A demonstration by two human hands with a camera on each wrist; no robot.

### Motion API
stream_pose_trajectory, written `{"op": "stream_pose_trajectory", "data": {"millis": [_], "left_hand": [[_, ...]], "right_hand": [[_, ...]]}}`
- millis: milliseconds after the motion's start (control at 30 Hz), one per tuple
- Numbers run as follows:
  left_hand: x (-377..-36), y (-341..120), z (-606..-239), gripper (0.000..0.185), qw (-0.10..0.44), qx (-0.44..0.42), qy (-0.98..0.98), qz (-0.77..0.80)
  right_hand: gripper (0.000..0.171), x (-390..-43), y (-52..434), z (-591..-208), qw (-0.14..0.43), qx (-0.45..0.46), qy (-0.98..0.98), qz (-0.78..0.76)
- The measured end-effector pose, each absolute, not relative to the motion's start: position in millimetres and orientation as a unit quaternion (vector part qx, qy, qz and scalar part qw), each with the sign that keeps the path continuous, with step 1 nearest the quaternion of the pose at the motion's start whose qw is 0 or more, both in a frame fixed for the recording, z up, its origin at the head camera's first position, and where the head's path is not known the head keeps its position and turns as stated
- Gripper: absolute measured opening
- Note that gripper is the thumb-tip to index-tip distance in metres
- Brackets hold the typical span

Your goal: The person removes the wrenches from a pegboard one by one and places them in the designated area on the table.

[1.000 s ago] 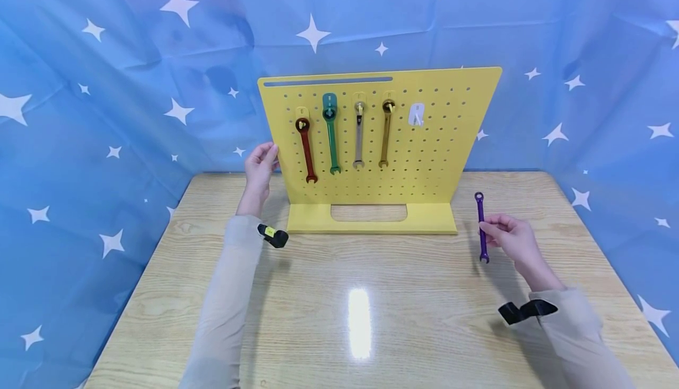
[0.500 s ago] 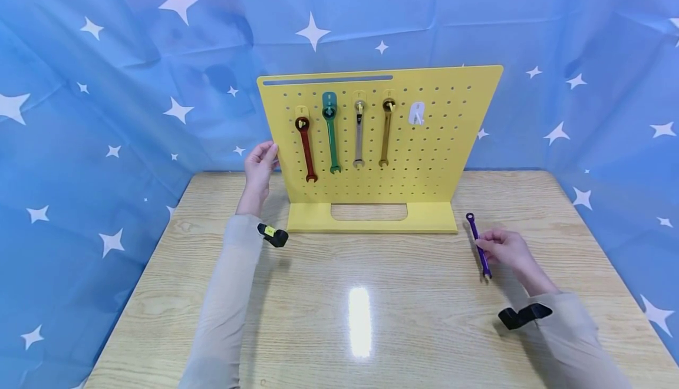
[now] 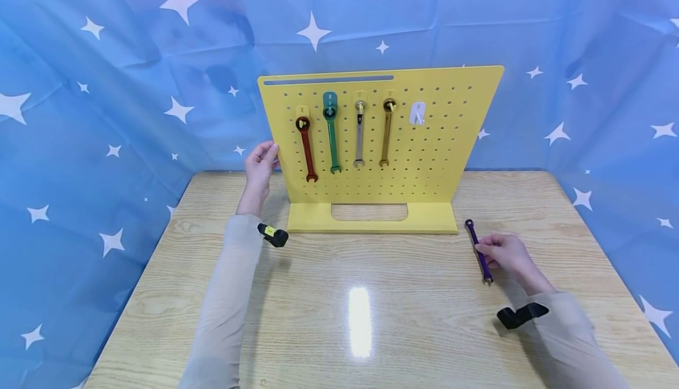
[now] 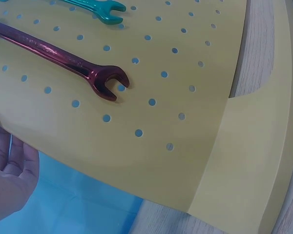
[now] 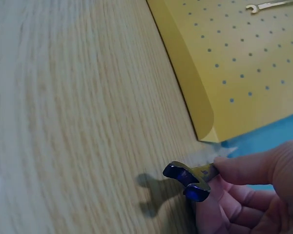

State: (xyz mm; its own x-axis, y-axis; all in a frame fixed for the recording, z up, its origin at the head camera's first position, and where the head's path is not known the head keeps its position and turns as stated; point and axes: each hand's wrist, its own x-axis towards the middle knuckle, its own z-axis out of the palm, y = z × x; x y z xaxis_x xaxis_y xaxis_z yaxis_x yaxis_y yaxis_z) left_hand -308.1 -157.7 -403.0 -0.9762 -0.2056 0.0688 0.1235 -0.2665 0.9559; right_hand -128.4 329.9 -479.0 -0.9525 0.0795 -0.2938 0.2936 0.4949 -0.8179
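Note:
A yellow pegboard (image 3: 440,159) stands upright at the back of the wooden table (image 3: 339,294). On it hang a red wrench (image 3: 306,148), a green wrench (image 3: 331,135), a silver wrench (image 3: 359,135) and a gold wrench (image 3: 385,132); a white hook (image 3: 417,114) is bare. My left hand (image 3: 260,168) holds the board's left edge, seen in the left wrist view as fingers (image 4: 10,165) behind the board near the red wrench (image 4: 63,61). My right hand (image 3: 504,253) pinches a purple wrench (image 3: 477,249) low over the table, right of the board's base; its open end (image 5: 188,181) shows by my fingers.
A blue star-patterned cloth (image 3: 106,82) hangs behind and on both sides of the table. The board's flat yellow base (image 3: 318,218) juts forward onto the table. Black wrist straps (image 3: 517,315) sit on both sleeves.
My right hand has brought the purple wrench down and toward me, tilting it, until it is at the tabletop. The left hand has stayed on the board's edge.

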Motion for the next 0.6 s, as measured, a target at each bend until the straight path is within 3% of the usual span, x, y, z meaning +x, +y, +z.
{"op": "stream_pose_trajectory", "data": {"millis": [600], "left_hand": [[-308.7, -158.3, -403.0, 0.014, 0.097, 0.034, -0.594, -0.798]], "right_hand": [[0.019, -131.3, 329.3, -469.9, 0.134, 0.134, 0.889, -0.417]]}}
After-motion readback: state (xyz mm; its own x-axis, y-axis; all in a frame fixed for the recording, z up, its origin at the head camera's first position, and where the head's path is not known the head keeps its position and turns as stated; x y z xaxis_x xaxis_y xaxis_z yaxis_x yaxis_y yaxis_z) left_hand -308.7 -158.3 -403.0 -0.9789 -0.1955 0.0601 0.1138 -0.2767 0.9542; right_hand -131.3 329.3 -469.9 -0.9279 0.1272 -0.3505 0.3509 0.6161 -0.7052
